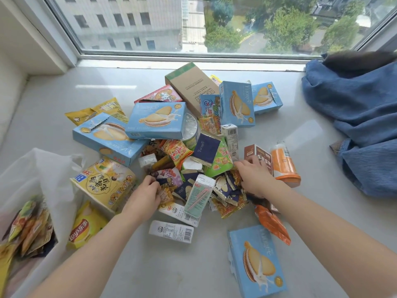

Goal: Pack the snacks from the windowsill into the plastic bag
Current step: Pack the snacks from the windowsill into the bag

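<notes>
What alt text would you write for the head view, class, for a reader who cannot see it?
Both hands, left hand and right hand, reach into a heap of small snack packets on a pale windowsill. A white plastic bag lies open at left, some packets inside.

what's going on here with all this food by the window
A person is sorting through a heap of snacks on a windowsill. The left hand grips a small packet at the near edge of the heap, and the right hand reaches into the small wrappers beside a brown carton. A white plastic bag lies open at the left with a few packets already inside. Most of the boxes and packets are still outside it.
</notes>
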